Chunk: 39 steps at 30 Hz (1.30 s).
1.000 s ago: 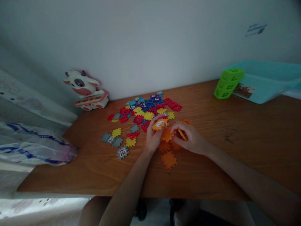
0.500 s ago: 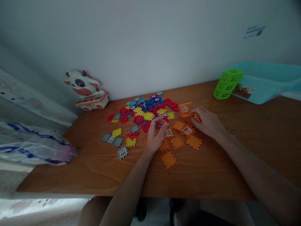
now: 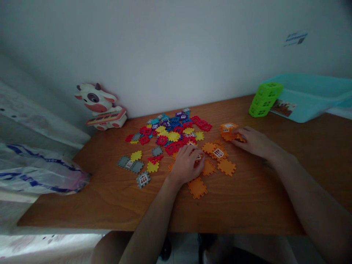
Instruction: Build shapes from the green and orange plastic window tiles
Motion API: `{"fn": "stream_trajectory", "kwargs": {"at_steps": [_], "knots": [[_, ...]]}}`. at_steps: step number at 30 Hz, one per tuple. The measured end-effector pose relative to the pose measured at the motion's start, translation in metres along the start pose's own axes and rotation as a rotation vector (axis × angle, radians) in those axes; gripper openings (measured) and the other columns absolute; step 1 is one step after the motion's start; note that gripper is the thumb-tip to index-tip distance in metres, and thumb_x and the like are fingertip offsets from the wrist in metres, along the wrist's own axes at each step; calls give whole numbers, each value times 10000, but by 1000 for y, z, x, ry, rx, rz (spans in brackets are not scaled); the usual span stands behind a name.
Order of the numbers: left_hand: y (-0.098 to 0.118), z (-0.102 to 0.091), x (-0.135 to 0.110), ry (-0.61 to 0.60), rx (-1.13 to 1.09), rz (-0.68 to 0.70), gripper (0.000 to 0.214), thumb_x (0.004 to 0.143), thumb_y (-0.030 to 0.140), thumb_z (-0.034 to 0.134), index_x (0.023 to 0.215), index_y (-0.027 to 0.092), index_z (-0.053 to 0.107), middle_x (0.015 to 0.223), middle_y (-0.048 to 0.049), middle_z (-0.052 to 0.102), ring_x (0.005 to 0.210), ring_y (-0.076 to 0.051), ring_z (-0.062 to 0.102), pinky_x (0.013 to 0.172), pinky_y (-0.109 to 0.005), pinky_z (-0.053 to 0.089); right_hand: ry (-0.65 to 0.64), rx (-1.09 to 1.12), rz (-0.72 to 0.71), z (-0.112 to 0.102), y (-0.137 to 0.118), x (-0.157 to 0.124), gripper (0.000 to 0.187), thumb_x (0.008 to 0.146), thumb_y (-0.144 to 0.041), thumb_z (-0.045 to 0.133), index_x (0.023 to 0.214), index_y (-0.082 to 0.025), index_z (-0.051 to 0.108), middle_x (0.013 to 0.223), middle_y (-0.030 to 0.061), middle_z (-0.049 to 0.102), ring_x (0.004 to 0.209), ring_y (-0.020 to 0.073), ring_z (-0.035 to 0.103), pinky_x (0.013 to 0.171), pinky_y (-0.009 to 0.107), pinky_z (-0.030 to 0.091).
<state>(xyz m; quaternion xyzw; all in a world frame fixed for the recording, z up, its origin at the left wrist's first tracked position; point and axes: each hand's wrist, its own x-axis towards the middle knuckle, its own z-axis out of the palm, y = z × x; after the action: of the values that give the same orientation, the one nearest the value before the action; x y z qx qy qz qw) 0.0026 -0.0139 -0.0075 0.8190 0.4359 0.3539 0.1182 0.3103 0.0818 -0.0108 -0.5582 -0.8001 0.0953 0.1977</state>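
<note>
the worktop (image 3: 247, 198) is warm brown wood against a pale wall (image 3: 165, 55), with a cow toy (image 3: 97, 106) at its far left, a plastic bag (image 3: 41, 172) beyond its left edge, and a teal plastic tub (image 3: 310, 99) at the far right behind a green tile stack (image 3: 265, 99). a heap of red, blue and yellow tiles (image 3: 170, 134) spreads across the middle

since the earlier frame, the left hand (image 3: 187, 165) has dropped from a raised pose to lie over the orange tiles, and the right hand (image 3: 255, 143) has lowered, flatter now

the right grip is loosely spread, its fingertips (image 3: 240, 136) touching an orange tile clump (image 3: 228, 131) just to the left, though i cannot tell if it has hold. the left grip is curled over loose orange tiles (image 3: 227, 167), its hold on them also unclear
</note>
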Motion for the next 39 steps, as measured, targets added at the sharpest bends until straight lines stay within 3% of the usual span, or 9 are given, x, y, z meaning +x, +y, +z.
{"fn": "stream_trajectory", "kwargs": {"at_steps": [5,8,12,15,17,20,25,32,39], "knots": [[0,2,0,-15,26,-38,214,949,288,593,1125,237,703,1186,-135,675,1131,-324,596,1006,-482,443,-152,-96,69,-20,-12,-9,223,881,-391,670,982,-197,711,1067,181,732,920,333,699,772,421,518],[-3,5,0,16,48,-69,249,944,261,600,1174,236,691,1226,-139,683,1161,-343,592,1013,-500,424,-324,-118,151,-30,-33,-18,218,899,-408,660,793,-217,664,828,135,741,714,278,679,661,394,473],[-8,7,-1,35,92,-106,278,922,257,638,1196,245,682,1209,-131,705,1146,-354,594,1018,-519,405,-140,-101,94,-27,-67,-24,367,903,-587,618,845,-225,644,819,135,735,686,296,667,599,403,437],[-10,8,-2,60,69,-126,261,883,262,694,1144,272,704,1176,-108,703,1132,-344,590,1031,-514,400,-73,-56,82,-12,-83,-24,481,825,-661,686,989,-209,681,1019,180,756,846,370,708,676,443,488],[-10,8,-3,65,78,-146,227,875,289,714,1101,266,720,1176,-115,677,1140,-349,574,1031,-515,405,-99,-48,58,-1,-85,-24,464,823,-644,703,1004,-217,691,1087,180,751,904,387,707,695,455,504],[-9,9,-3,72,122,-198,242,873,380,739,1071,242,729,1150,-135,636,1114,-358,558,1012,-529,418,-91,-4,55,9,-83,-23,374,816,-578,742,967,-240,692,1004,140,757,846,349,701,667,422,496],[-8,6,-3,31,235,-221,449,825,514,785,1169,238,707,1164,-125,623,1109,-346,563,1000,-521,461,7,41,33,4,-85,-19,176,890,-410,656,924,-238,645,854,87,714,729,272,656,629,362,431],[-7,8,-6,-56,300,-190,480,893,484,704,1294,225,651,1380,-140,567,1274,-339,548,1075,-508,476,86,168,147,0,-94,-15,269,910,-489,593,936,-223,624,619,8,584,523,193,524,519,308,331],[-12,11,-6,-6,176,-263,438,770,477,851,1081,210,698,1288,-118,602,1243,-329,561,1060,-498,470,33,291,64,15,-100,-17,232,886,-394,609,1021,-220,685,744,54,688,629,213,610,590,316,410]]}}
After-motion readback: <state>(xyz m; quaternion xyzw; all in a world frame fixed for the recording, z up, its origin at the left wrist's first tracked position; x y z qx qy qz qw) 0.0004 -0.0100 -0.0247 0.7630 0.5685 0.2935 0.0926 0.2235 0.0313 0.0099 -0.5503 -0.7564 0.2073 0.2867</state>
